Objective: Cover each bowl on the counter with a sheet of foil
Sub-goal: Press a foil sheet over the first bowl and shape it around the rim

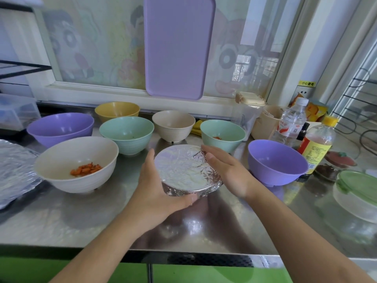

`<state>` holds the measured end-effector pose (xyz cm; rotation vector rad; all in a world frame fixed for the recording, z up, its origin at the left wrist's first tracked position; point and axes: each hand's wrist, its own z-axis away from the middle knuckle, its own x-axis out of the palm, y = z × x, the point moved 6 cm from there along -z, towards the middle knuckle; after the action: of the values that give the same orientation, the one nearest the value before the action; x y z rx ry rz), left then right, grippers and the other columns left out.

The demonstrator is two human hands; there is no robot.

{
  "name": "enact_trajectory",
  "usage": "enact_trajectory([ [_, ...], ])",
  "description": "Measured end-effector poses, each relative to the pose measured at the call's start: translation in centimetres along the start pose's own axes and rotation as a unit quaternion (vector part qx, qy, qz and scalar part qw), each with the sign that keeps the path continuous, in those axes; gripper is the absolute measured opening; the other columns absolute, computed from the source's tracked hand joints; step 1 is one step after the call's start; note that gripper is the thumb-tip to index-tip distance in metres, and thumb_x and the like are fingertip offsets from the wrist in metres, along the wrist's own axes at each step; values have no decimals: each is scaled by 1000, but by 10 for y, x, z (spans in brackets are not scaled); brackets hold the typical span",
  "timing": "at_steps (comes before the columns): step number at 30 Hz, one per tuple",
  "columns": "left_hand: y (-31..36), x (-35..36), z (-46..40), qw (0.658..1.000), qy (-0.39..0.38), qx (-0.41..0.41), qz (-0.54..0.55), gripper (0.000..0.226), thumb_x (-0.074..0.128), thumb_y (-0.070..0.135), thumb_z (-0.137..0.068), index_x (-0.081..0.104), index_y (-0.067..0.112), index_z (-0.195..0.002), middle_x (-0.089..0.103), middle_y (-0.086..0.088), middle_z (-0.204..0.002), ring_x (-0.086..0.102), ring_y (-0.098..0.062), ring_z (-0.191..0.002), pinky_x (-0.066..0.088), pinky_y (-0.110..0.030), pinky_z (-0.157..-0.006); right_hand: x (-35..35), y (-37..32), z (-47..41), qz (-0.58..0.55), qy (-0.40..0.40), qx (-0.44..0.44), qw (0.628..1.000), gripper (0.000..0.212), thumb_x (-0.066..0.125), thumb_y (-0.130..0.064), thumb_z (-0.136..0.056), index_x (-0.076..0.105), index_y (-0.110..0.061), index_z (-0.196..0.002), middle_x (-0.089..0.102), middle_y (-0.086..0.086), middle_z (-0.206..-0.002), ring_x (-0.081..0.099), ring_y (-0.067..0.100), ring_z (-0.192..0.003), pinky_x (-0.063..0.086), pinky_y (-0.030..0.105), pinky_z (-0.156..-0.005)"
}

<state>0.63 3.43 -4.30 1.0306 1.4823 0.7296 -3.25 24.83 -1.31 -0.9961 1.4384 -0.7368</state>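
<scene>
A foil-covered bowl (pixel 186 171) sits at the middle of the steel counter (pixel 214 225). My left hand (pixel 157 186) cups its left and near side, thumb curled under the front rim. My right hand (pixel 226 170) presses flat against its right side with straight fingers. Around it stand several uncovered bowls: a cream bowl with carrot pieces (pixel 76 163), a purple bowl at left (pixel 60 128), a yellow bowl (pixel 117 111), a green bowl (pixel 126 134), a beige bowl (pixel 173 125), a green bowl at right (pixel 222 135) and a purple bowl at right (pixel 276 162). Loose foil sheets (pixel 14 170) lie at the far left.
Bottles (pixel 291 121) and a sauce bottle (pixel 317 148) crowd the right rear with jars and a lidded glass container (pixel 359 193). A purple tray (pixel 177 45) leans on the window. A clear box (pixel 16 111) sits at the left rear. The counter's front edge runs near me.
</scene>
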Motion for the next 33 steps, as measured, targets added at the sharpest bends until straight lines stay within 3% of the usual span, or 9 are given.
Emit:
enact_trajectory([
  [3, -9, -11, -5, 998, -57, -24, 2, 154, 99, 52, -58, -13, 43, -163, 24, 23, -165, 30, 0, -148, 28, -27, -118, -4, 0, 15, 11, 9, -7, 1000, 32, 53, -43, -109, 62, -44, -140, 55, -35, -137, 47, -13, -133, 31, 31, -123],
  [6, -12, -17, -4, 996, -79, -33, 2, 150, 94, 54, -56, -15, 54, -159, 25, 27, -164, 35, -4, -149, 30, -38, -125, -4, 2, 30, 34, 10, -20, 999, 43, 56, -48, -106, 53, -46, -149, 51, -29, -143, 44, -11, -136, 32, 32, -123],
  [9, -13, -15, -1, 996, -81, -26, 12, 147, 96, 45, -64, -16, 51, -160, 24, 27, -165, 34, -1, -148, 29, -32, -122, -2, 2, 42, 4, -33, -22, 999, 37, 66, -60, -91, 52, -79, -119, 52, -30, -144, 48, -12, -133, 40, 31, -117],
  [13, -4, -7, 3, 997, -57, -4, 57, 164, 98, 66, -40, -11, 49, -161, 20, 27, -165, 28, 5, -148, 27, -26, -119, -1, -1, 49, 31, -61, -64, 996, 59, 80, -48, -82, 48, -82, -118, 52, -23, -146, 52, -7, -133, 44, 19, -109],
  [18, 2, 3, 7, 997, 17, 29, 67, 159, 101, 65, -40, 2, 42, -163, 30, 23, -159, 32, 6, -144, 30, -23, -113, -2, -1, 49, 30, -57, -89, 994, 68, 87, -25, -86, 53, -49, -141, 59, -11, -145, 58, 5, -134, 48, 31, -112],
  [21, -1, 3, 7, 997, 28, 36, 57, 156, 100, 68, -39, 5, 45, -161, 32, 23, -159, 34, 5, -145, 33, -29, -118, 2, -6, 52, 27, -72, -103, 992, 69, 83, -11, -91, 50, -28, -150, 64, -12, -142, 59, 6, -134, 47, 24, -110],
  [26, -1, 1, 6, 998, 22, 34, 50, 161, 97, 71, -37, 1, 42, -163, 28, 22, -161, 30, 6, -145, 29, -27, -118, 7, 4, 66, 48, -53, -93, 993, 76, 77, -23, -97, 32, -37, -157, 56, -26, -149, 50, -1, -141, 41, 28, -117],
  [29, -2, -2, 6, 998, 16, 33, 53, 162, 99, 68, -39, -1, 43, -163, 27, 23, -162, 29, 6, -146, 27, -26, -117, -3, 13, 71, -9, 24, -91, 996, 53, 78, -27, -94, 48, -22, -137, 63, -18, -142, 57, 8, -137, 46, 42, -115],
  [33, -2, -2, 6, 998, 11, 32, 55, 160, 101, 62, -42, -1, 43, -163, 29, 24, -161, 30, 7, -145, 27, -27, -118, -9, 19, 68, -12, 79, -75, 994, 17, 77, -17, -96, 64, -15, -106, 77, -7, -113, 73, 14, -109, 57, 46, -101],
])
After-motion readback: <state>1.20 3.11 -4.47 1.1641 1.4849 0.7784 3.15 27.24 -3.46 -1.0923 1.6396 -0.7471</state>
